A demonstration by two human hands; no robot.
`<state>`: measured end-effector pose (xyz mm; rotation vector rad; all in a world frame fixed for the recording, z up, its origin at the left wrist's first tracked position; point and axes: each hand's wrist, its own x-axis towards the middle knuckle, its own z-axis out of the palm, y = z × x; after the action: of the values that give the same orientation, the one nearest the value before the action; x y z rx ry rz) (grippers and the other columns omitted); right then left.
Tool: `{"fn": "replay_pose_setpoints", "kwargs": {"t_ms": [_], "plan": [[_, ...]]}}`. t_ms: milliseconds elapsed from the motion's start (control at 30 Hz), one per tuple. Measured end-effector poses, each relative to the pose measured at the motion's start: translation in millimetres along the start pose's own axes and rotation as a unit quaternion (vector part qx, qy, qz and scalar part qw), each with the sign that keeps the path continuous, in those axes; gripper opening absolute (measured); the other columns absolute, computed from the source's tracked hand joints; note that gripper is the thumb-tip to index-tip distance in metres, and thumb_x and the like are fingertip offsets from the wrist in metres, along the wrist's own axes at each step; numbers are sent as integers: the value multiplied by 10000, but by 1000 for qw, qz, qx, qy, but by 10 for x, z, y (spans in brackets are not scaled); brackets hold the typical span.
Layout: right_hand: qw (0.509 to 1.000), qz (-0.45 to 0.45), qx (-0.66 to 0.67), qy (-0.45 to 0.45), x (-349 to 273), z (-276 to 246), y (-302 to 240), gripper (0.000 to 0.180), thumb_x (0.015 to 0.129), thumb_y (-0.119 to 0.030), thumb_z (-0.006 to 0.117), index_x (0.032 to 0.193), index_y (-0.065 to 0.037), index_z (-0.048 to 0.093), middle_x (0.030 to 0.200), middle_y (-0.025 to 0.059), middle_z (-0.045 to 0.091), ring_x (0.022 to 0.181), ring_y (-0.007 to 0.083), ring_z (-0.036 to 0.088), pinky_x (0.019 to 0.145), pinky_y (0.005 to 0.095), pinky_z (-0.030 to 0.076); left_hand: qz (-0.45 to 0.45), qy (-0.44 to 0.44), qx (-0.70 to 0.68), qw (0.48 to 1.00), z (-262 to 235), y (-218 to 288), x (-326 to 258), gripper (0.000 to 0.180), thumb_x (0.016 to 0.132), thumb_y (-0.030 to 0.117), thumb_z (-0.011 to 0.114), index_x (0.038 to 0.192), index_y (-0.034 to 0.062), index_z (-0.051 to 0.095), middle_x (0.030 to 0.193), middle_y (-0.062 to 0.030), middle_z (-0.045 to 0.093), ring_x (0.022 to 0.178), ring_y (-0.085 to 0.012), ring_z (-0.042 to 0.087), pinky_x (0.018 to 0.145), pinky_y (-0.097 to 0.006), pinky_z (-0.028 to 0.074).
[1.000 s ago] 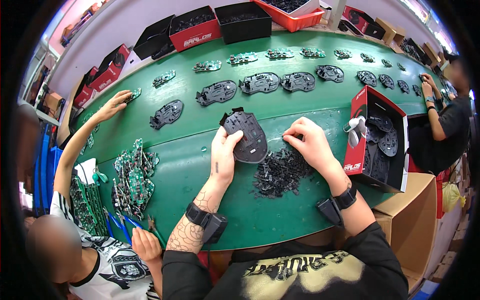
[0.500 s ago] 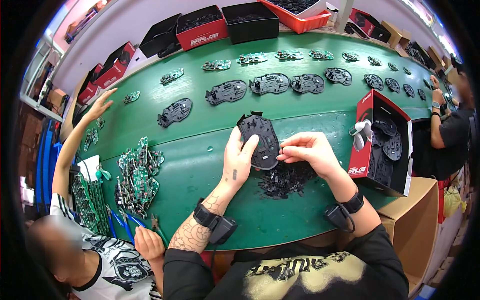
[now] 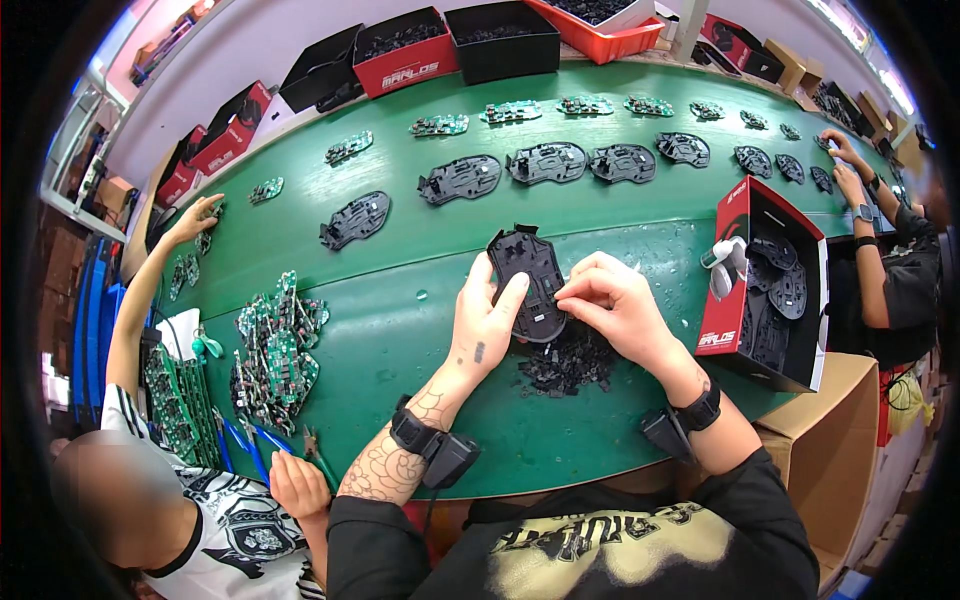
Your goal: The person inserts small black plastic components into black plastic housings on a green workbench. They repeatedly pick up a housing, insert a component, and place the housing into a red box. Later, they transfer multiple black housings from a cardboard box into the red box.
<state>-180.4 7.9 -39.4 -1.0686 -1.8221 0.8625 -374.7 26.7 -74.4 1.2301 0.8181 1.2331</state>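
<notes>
My left hand point(image 3: 482, 325) grips a black plastic shell point(image 3: 538, 268), shaped like the base of a computer mouse, by its left side, thumb on its inner face. At the shell's right edge, the thumb and fingertips of my right hand point(image 3: 628, 312) are pinched together. Whatever lies between those fingertips is too small to make out. Both hands are held over a heap of small black plastic pieces point(image 3: 565, 368) on the green table point(image 3: 420, 375), and the shell partly covers the heap.
Similar shells point(image 3: 545, 163) and green circuit boards point(image 3: 510, 112) lie in two rows across the table. A red and black box point(image 3: 722, 290) of shells stands at right. Stacked boards point(image 3: 275, 345) and blue-handled pliers point(image 3: 258, 462) lie left, beside a co-worker's arm point(image 3: 140, 305).
My right fingertips have moved onto the shell's right edge, and the shell is turned slightly. The rows have shifted a little rightward in view. The left co-worker's far hand has closed on a board.
</notes>
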Motion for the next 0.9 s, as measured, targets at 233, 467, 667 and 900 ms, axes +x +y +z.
{"fn": "replay_pose_setpoints", "kwargs": {"t_ms": [233,467,667,900], "plan": [[1000,-18,-23,-2,-12,38,-14,80,823,9,684,871,-3,621,889,58,551,766,145,601,641,258,508,6,-2,9,1000,10,-6,-7,331,954,123,563,1232,-26,462,1054,-94,639,889,-104,614,741,-256,515],[998,-27,-57,-4,-7,78,-96,114,821,25,671,862,8,565,884,68,530,759,156,605,649,272,512,19,8,4,1000,28,-9,-13,343,957,142,567,1236,-18,447,1011,-94,649,835,-116,633,675,-254,527],[998,2,-63,-7,-7,111,-113,117,826,16,668,870,5,561,883,71,529,756,167,607,663,278,517,-32,-9,17,999,-4,22,-8,348,956,147,566,1242,0,434,958,-95,656,725,-110,643,508,-238,511],[994,23,-59,84,59,-39,-54,113,805,-102,723,859,-22,663,883,66,620,746,174,613,661,298,493,-47,21,-58,997,31,65,41,298,965,101,500,1238,21,410,908,-107,669,605,-146,649,413,-239,471]]}}
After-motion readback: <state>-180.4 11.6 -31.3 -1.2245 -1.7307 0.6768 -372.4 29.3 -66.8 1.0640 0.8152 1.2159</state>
